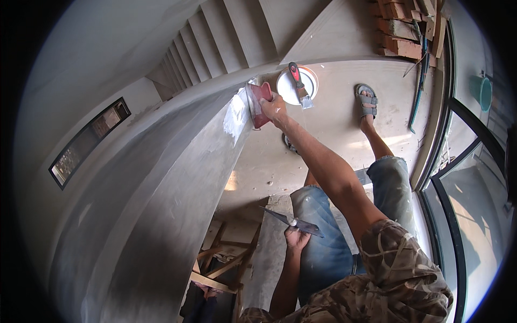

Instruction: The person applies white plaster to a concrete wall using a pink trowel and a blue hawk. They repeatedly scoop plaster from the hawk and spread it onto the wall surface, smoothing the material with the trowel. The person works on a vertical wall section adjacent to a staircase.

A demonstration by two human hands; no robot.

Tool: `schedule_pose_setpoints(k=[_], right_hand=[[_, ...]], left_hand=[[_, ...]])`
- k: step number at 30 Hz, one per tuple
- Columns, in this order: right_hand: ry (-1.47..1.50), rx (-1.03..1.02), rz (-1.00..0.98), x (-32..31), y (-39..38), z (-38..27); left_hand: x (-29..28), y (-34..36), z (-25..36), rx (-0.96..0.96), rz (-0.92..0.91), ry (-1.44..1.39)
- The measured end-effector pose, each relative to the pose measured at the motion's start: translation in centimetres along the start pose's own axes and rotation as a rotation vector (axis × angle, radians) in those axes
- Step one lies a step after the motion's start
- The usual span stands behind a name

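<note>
My right hand [273, 107] grips a red-handled wide, flat tool [259, 106] with its blade against the wall edge [204, 177], beside a patch of wet white plaster [235, 116]. My left hand [296, 238] holds a dark flat metal trowel [309, 227] low over my bent left leg, its handle partly hidden in my fingers. Just right of the red tool stands a white bucket [286, 90], with a red-and-black-handled putty knife [295, 74] lying across its top, white material on its blade.
Stairs [210, 43] rise behind the wall. Bricks [401, 40] and a bluish bar [417, 102] are at upper right. A dark-framed glass door [460, 161] runs along the right, a teal bucket [483, 94] behind it. A wooden frame [226, 258] stands below the wall.
</note>
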State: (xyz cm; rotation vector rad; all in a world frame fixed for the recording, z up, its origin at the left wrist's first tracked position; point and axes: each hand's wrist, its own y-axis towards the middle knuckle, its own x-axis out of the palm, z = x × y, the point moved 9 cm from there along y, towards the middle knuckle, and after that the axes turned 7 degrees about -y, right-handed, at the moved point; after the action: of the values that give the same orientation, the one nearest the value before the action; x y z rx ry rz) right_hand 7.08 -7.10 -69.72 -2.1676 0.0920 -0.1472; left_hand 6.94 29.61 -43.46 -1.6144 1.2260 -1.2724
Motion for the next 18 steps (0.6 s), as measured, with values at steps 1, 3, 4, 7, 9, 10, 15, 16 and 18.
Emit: schedule_pose_setpoints(k=[1, 3, 4, 7, 9, 10, 15, 16, 18], right_hand=[[0.026, -0.004, -0.03, 1.0, -1.6, -0.4], [0.063, -0.04, -0.061, 1.2, -4.4, -3.0], [0.076, -0.051, -0.085, 1.2, -6.0, -4.4], [0.134, -0.095, -0.127, 1.4, -11.4, -9.6], [0.162, -0.136, -0.124, 1.3, -14.7, -12.5], [0.113, -0.158, -0.144, 1.4, -16.8, -13.7], [0.089, -0.26, -0.277, 0.1, -27.8, -18.7], [0.139, -0.253, -0.333, 0.2, -28.8, -18.8], [-0.021, -0.4, -0.145, -1.6, -27.8, -18.6]], left_hand=[[-0.5, -0.3, -0.1, 0.016, 0.009, -0.023], [0.1, -0.2, -0.9, 0.022, -0.012, -0.003], [0.6, -0.2, -1.3, 0.023, -0.026, 0.014], [-1.5, -0.2, -0.5, 0.04, 0.008, 0.013], [-1.8, 0.1, -0.3, 0.039, 0.026, 0.039], [-1.6, 0.1, -0.5, 0.038, 0.023, 0.051], [0.0, -0.6, -0.5, 0.079, -0.006, 0.089], [-0.8, -1.1, 0.1, 0.103, -0.002, 0.09], [-2.6, -2.7, 1.2, 0.158, 0.012, 0.087]])
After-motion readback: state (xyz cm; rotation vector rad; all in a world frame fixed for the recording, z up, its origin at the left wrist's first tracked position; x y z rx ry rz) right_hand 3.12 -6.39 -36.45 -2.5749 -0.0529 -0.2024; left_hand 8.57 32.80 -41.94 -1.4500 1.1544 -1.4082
